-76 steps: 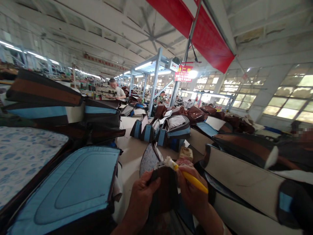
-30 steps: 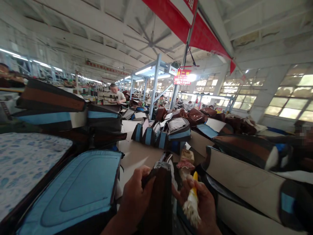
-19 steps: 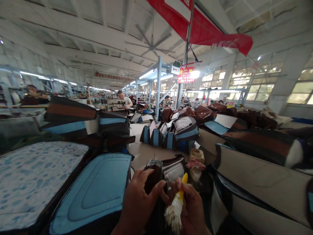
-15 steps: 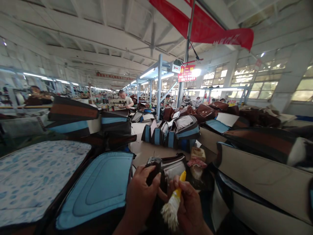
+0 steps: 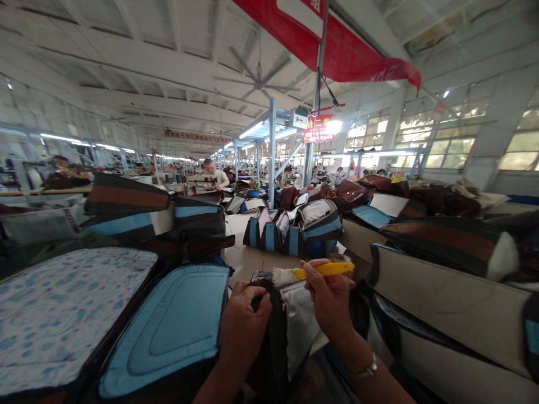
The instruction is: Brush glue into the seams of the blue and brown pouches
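My right hand (image 5: 329,294) grips a paintbrush (image 5: 326,269) by its yellow handle, which lies almost level. The pale bristles point left and touch or hover just over the top edge of a dark bag piece (image 5: 273,325); I cannot tell which. A silvery-white lining flap (image 5: 302,314) hangs from this piece below the brush. Closed around the left part of its upper edge is my left hand (image 5: 248,314), thumb and fingers pinching the dark material. The lower part of the piece lies in shadow between my forearms.
Left of my hands lie a light-blue panel (image 5: 168,320) and a blue-patterned white panel (image 5: 71,308). Several blue-striped bag pieces (image 5: 295,230) stand ahead on the table (image 5: 248,261). Beige and dark panels (image 5: 446,303) are stacked at right. A person (image 5: 217,175) works farther back.
The brush has swung from bristles down near my lap to level, bristles left, at the bag piece's top edge. My right hand rose, and the white flap now shows more.
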The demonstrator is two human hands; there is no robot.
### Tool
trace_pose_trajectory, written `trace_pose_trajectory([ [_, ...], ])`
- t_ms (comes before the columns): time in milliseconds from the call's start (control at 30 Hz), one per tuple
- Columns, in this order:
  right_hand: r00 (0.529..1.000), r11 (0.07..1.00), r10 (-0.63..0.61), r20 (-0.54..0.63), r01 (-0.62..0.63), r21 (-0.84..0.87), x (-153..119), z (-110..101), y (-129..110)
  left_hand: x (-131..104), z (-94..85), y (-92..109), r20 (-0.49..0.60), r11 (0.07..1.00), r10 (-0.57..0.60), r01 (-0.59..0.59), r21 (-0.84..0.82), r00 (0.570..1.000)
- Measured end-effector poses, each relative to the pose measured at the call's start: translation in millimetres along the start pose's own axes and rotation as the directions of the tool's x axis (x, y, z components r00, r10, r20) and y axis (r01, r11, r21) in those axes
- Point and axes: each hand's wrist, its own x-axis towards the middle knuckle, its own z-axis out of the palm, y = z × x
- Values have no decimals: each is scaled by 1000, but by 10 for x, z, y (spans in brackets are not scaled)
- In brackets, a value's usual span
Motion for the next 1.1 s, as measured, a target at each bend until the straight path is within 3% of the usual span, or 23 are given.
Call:
trace_pose_trajectory([
  [100,995,988,-92,47,97,-117,49,43,61,-9,-7,-12,6,1000,1,-1,-4,1000],
  [233,982,961,-188,12,186,-204,11,-4,30,-9,-19,-2,18,1000,-17,17,-12,1000],
  [367,943,895,-299,148,331,-298,-54,-15,33,-4,-22,12,3,1000,-12,12,-5,1000],
  [533,955,900,-283,94,298,-319,-85,1,61,-30,-9,-2,-9,999,4,-4,50,1000],
  [667,939,879,-307,153,342,-332,-88,-3,30,-62,1,56,6,984,42,-43,173,999],
  [767,953,893,-304,8,287,-348,-92,-84,-78,-42,33,161,54,954,0,-16,300,999],
  [867,953,961,-219,-209,173,-217,-156,-233,-308,24,88,276,86,937,15,-44,347,996],
  [1000,902,991,-109,-418,131,26,-310,-533,-711,171,45,398,183,951,231,-261,163,955],
  [1100,831,987,-114,-544,157,34,-410,-846,-946,418,-116,466,232,912,403,-411,-18,885],
])
